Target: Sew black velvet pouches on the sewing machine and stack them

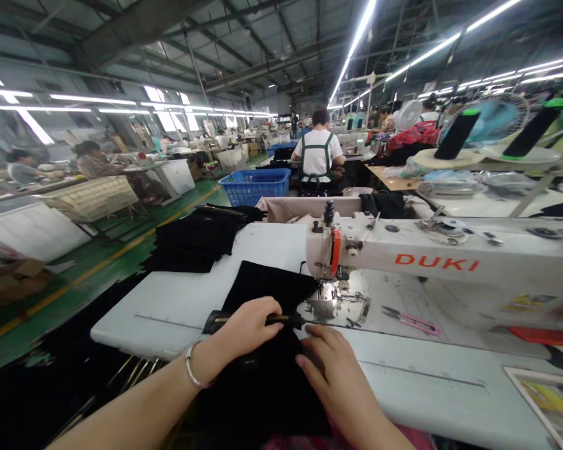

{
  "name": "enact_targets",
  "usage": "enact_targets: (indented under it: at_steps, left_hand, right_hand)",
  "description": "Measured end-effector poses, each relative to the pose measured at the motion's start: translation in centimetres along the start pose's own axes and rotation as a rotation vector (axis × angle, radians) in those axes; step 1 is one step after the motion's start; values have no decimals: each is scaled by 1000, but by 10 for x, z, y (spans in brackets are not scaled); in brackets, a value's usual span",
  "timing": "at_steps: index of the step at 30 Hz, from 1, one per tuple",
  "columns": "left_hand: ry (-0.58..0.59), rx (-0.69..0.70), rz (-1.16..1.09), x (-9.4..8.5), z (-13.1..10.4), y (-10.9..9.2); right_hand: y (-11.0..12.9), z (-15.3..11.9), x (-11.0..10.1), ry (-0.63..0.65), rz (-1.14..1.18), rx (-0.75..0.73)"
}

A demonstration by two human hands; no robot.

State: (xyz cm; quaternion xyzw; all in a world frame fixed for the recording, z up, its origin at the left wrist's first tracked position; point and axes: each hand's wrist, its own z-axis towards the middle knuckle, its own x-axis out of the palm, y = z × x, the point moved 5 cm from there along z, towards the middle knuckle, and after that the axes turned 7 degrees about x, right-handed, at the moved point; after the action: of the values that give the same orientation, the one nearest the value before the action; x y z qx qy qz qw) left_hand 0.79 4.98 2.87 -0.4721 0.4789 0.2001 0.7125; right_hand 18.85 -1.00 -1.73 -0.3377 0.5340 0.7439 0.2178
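A black fabric piece (272, 281) lies on the white sewing machine table, its far right corner by the presser foot (342, 290). Across it runs a folded strip with a thin gold line, which looks like a zipper (223, 319). My left hand (246, 325), a silver bangle at its wrist, is closed on this strip with thumb and fingers together. Bent over the fabric's right edge, my right hand (328, 362) grips it, fingertips partly hidden. More of the black cloth hangs toward my lap. Pink-handled thread snips (413, 320) lie right of the needle area.
The sewing machine (431, 250) spans the right side. Black pieces (197, 234) are stacked at the table's far left, and others hang along its left edge. Behind stand a blue basket (256, 184) and a seated person (319, 150). Black thread cones (457, 134) stand at right.
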Motion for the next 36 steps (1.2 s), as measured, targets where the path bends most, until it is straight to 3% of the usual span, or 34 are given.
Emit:
enact_targets:
  at_steps: [3,6,9,12,18,25,29,33,36]
  left_hand:
    - [6,3,-165,-20,-12,-27]
    - [-39,-21,-520,-38,-23,-50]
    - [-121,-77,-737,-46,-32,-59]
    - [-183,-125,-829,-45,-40,-58]
    - [-213,-171,-1050,-32,-48,-56]
    - [-282,-163,-1019,-33,-47,-59]
    - [-265,-164,-994,-30,-48,-60]
    - [-229,-180,-1024,-27,-50,-63]
    - [-167,-227,-1072,-36,-49,-65]
  right_hand:
    - [12,-1,-22,-94,77,-23]
    - [30,-3,-47,-163,118,-154]
    - [44,-5,-65,-185,133,-252]
    - [49,-6,-76,-243,131,-247]
    - [48,-10,-78,-255,95,-226]
    - [45,-9,-78,-210,160,-141]
    - [47,-2,-79,-128,227,-23]
    - [59,3,-79,-85,283,-107]
    - [63,5,-74,-66,332,-103]
